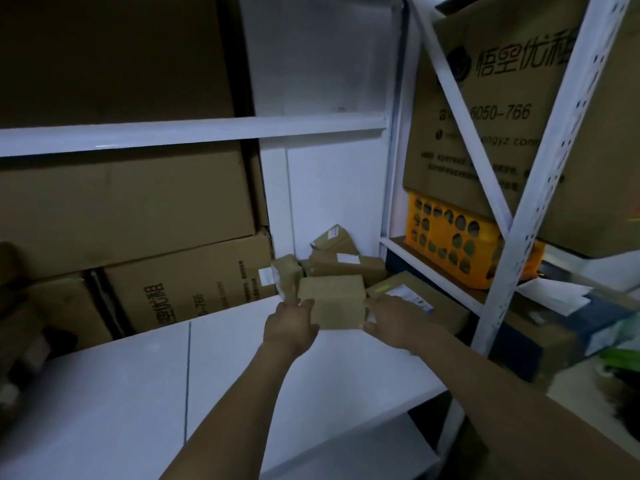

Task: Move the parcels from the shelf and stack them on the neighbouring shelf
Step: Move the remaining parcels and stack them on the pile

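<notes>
Hands bracket a plain brown parcel (331, 301) at the back right corner of a white shelf (138, 393). The left hand (291, 322) is pressed to one end and the right hand (391, 318) to the other. The grip on each side is flat rather than hooked: the fingers lie fairly straight along the cardboard, and the box is squeezed between the palms. In this dim light, the right thumb seems to tuck under the lower corner. The parcel sits on the shelf board at the front of a loose heap of smaller parcels (346, 263), with a flat box (436, 311) touching its right side.

The step in hand is the pick-up. The next move calls for a clean lift clear of the heap, a swing right past the perforated upright (540, 188), and a level landing on the neighbouring shelf (426, 271), where an orange basket (450, 244) already takes up room.

Writing is scarce on the parcel itself, whose visible faces are blank. The flat box carries a white shipping label (410, 296), too small to read. The big carton (502, 98) above the basket is printed "悟空优租" and "6050-766". A carton on its side (180, 292) to the left shows "优租" and "-766".
</notes>
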